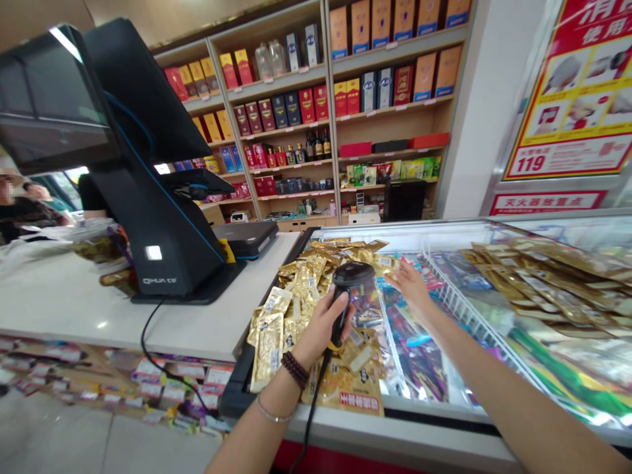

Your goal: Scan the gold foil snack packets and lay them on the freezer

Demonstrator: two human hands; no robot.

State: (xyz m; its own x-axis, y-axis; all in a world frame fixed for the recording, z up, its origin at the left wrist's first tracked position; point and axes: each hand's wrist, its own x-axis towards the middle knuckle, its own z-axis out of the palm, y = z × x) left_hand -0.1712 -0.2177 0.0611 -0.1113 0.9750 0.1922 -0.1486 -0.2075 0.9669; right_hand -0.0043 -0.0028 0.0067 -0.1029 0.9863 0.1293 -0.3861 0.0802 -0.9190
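Observation:
My left hand (323, 326) is closed round the handle of a black barcode scanner (351, 283), whose head points away over a pile of gold snack packets (291, 309). The scanner's cable runs down past my wrist, which wears a bead bracelet. My right hand (409, 283) reaches forward with fingers spread, flat over the packets on the glass lid of a chest freezer (444, 230). It holds nothing that I can see.
A black checkout terminal (153, 224) stands on the white counter (74, 296) at the left. More gold packets (543, 270) lie on the freezer lid at the right. Shelves of boxed goods (316, 105) fill the back wall. A person sits at far left.

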